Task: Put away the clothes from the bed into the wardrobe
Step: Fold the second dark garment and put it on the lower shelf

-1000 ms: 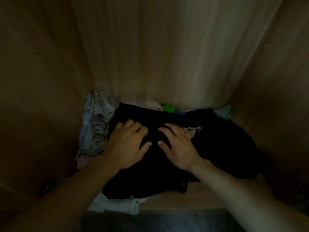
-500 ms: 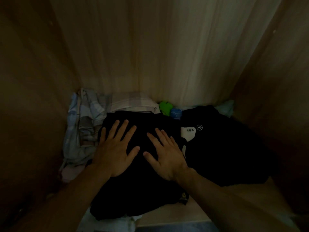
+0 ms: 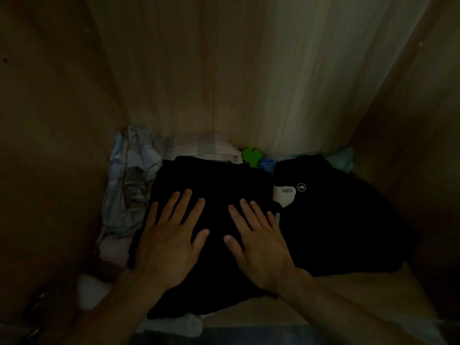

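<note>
A folded black garment (image 3: 214, 180) lies on a wooden wardrobe shelf (image 3: 353, 292), in the dim interior. My left hand (image 3: 169, 240) rests flat on its left part, fingers spread. Beside it, my right hand (image 3: 258, 242) presses flat on the same garment, fingers apart. Neither hand grips anything. To the right lies another black garment (image 3: 343, 220) with a white "PAKA" neck label (image 3: 285, 195).
A pale checked cloth (image 3: 129, 185) is bunched at the left wall, a light folded piece (image 3: 204, 148) behind. Green (image 3: 250, 155) and blue (image 3: 266, 164) items sit at the back. White fabric (image 3: 174, 324) pokes out at the shelf's front edge. Wooden walls close in on three sides.
My fingers went from slightly curled to flat and spread on the black garment. The view has shifted a little closer and downward; the garment lies smoother.
</note>
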`<state>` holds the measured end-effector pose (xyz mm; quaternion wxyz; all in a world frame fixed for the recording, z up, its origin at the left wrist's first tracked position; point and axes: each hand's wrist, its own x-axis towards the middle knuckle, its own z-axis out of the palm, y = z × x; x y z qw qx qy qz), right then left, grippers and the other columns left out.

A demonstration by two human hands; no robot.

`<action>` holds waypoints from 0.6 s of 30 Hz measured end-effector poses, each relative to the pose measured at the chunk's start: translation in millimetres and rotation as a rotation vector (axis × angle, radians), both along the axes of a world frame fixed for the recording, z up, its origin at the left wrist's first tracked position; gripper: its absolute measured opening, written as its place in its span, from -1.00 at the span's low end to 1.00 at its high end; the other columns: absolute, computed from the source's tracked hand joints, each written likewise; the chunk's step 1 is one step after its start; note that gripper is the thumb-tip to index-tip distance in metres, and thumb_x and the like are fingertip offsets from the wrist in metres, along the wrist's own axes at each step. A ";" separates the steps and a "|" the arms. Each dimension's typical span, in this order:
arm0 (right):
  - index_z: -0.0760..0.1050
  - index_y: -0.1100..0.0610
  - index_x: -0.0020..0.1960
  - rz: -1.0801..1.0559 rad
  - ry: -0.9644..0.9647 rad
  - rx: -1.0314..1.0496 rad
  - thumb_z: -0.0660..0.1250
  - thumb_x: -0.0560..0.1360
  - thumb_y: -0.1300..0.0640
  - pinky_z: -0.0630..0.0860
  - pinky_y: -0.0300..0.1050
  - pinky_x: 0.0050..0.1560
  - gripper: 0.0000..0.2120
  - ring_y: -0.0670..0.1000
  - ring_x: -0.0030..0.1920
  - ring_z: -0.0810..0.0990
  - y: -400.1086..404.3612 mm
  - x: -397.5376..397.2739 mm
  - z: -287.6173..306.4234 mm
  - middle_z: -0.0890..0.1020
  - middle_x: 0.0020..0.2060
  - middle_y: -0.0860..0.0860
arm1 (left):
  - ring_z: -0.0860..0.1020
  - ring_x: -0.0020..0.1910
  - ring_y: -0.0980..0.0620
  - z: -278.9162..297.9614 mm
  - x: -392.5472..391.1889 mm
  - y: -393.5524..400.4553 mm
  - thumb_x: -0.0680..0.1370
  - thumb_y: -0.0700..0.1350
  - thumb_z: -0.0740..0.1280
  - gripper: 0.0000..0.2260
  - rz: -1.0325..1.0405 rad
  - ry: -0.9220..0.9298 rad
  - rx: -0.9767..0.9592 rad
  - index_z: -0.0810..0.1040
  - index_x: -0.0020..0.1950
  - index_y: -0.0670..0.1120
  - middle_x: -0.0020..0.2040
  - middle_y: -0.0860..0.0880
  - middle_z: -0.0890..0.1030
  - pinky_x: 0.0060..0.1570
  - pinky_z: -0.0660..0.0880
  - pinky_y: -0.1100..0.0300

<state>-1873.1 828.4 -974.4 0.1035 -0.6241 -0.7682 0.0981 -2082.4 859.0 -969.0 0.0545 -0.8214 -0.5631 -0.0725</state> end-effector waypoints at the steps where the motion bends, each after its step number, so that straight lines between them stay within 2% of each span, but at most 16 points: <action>1: -0.14 -0.11 0.61 -0.009 0.005 0.008 -0.28 0.55 -0.35 -0.28 0.01 0.52 -0.32 -0.01 0.59 -0.23 -4.4 -0.2 -4.0 -0.14 0.60 -0.05 | 0.15 0.57 -0.06 -5.6 -2.2 -7.8 0.61 0.24 -0.06 -0.44 0.013 -0.027 -0.017 0.21 0.58 0.07 0.60 -0.03 0.18 0.46 0.04 -0.15; 4: -0.07 -0.11 0.61 -0.032 0.031 0.020 -0.22 0.55 -0.35 -0.19 0.04 0.55 -0.33 0.01 0.59 -0.16 -0.5 -4.9 -14.7 -0.08 0.61 -0.04 | -0.02 0.60 0.01 -16.3 -6.8 -8.9 0.61 0.28 -0.13 -0.41 0.049 -0.079 -0.084 0.08 0.61 0.11 0.63 0.02 0.02 0.50 -0.01 -0.16; 7: -0.05 -0.13 0.60 -0.064 0.029 0.001 -0.27 0.50 -0.35 -0.14 0.06 0.55 -0.29 0.00 0.59 -0.14 7.8 -6.3 -16.7 -0.05 0.61 -0.05 | -0.23 0.58 0.07 -14.9 -3.0 0.9 0.54 0.31 -0.28 -0.36 0.077 -0.070 -0.142 -0.12 0.61 0.16 0.62 0.08 -0.21 0.54 -0.15 -0.15; 9: -0.08 -0.13 0.60 -0.054 0.023 -0.018 -0.30 0.48 -0.37 -0.16 0.06 0.54 -0.26 -0.01 0.59 -0.17 6.0 -5.4 -14.1 -0.08 0.61 -0.06 | -0.30 0.57 0.08 -13.6 -0.7 0.5 0.50 0.31 -0.35 -0.34 0.088 -0.048 -0.152 -0.20 0.60 0.18 0.60 0.10 -0.28 0.54 -0.20 -0.13; 12: -0.15 -0.14 0.60 -0.025 -0.012 -0.066 -0.30 0.47 -0.44 -0.21 0.05 0.53 -0.24 -0.02 0.58 -0.22 -0.7 -3.2 -2.4 -0.13 0.61 -0.06 | -0.24 0.59 0.05 -6.7 0.2 -7.8 0.49 0.31 -0.35 -0.32 0.098 -0.053 -0.170 -0.15 0.61 0.17 0.62 0.08 -0.23 0.53 -0.18 -0.15; 15: -0.07 -0.11 0.60 -0.023 -0.001 -0.106 -0.07 0.60 -0.32 -0.17 0.05 0.54 -0.36 -0.01 0.59 -0.16 -9.7 4.5 23.7 -0.06 0.61 -0.05 | -0.24 0.59 0.03 20.5 -2.5 -16.9 0.44 0.33 -0.38 -0.28 0.094 0.013 -0.279 -0.17 0.60 0.17 0.62 0.08 -0.22 0.52 -0.23 -0.14; 18: 0.01 -0.08 0.59 -0.045 0.005 -0.124 -0.03 0.60 -0.26 -0.03 0.11 0.56 -0.39 0.04 0.59 -0.06 -29.2 10.1 71.3 0.03 0.60 -0.01 | -0.16 0.60 0.01 79.2 -9.1 -33.4 0.57 0.32 -0.17 -0.39 0.073 -0.059 -0.341 -0.14 0.60 0.19 0.63 0.08 -0.16 0.54 -0.13 -0.10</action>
